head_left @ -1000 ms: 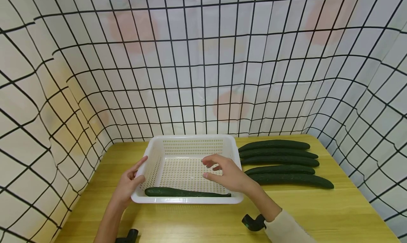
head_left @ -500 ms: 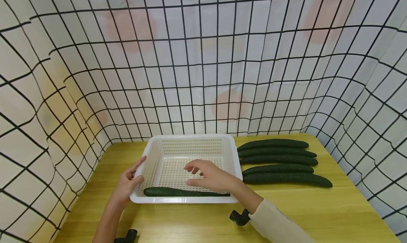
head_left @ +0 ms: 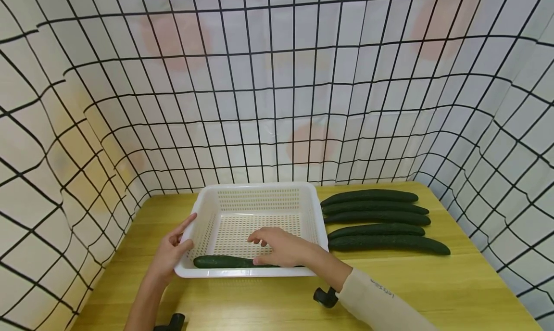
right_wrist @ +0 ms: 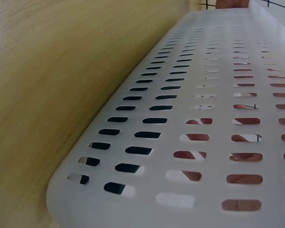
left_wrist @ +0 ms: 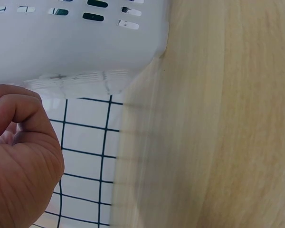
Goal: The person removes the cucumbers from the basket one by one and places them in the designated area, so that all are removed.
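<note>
My left hand grips the left rim of a white slotted plastic basket, thumb over the rim and index finger stretched along the outside. In the left wrist view its curled fingers sit against the basket's edge. Inside, one long dark green cucumber lies along the near wall. My right hand reaches in over that cucumber with loosely bent fingers, the thumb overlapping it. The hand covers the cucumber's right part. Through the slots in the right wrist view, parts of the right hand show behind the wall.
Several more cucumbers lie side by side on the wooden table, right of the basket. A white wall with a black grid encloses the back and sides. Black wrist mounts hang near both forearms.
My right hand has moved left and down from above the basket's right side to the cucumber inside. The left hand keeps its hold on the rim.
</note>
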Motion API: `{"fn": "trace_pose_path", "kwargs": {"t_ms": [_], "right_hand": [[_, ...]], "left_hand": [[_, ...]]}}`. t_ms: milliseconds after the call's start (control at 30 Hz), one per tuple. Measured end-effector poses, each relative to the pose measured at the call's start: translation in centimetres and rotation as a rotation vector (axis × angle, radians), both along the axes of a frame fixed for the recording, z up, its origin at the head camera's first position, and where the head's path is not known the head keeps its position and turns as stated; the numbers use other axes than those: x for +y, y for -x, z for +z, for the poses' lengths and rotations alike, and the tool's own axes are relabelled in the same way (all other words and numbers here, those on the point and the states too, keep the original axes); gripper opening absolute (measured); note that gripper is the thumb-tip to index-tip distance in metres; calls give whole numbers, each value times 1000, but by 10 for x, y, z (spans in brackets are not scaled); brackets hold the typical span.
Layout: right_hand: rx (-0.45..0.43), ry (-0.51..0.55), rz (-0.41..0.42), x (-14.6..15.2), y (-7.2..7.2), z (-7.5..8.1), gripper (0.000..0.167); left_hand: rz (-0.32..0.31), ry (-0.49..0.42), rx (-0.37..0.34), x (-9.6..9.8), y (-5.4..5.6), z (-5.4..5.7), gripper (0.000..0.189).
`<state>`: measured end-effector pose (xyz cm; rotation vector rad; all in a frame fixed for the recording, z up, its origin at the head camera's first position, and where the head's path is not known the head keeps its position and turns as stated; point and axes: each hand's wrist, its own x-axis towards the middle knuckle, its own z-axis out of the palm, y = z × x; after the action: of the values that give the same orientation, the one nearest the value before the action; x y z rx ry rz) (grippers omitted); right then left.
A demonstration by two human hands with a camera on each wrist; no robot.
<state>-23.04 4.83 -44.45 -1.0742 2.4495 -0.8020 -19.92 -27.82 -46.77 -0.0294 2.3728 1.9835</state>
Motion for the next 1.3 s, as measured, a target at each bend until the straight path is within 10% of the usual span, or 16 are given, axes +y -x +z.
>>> {"fn": "trace_pose_path", "kwargs": {"t_ms": [1300], "right_hand": [[-54, -204, 67, 1, 0, -2, 15]], "left_hand": [[6, 3, 27, 0, -1, -1, 73]]}}
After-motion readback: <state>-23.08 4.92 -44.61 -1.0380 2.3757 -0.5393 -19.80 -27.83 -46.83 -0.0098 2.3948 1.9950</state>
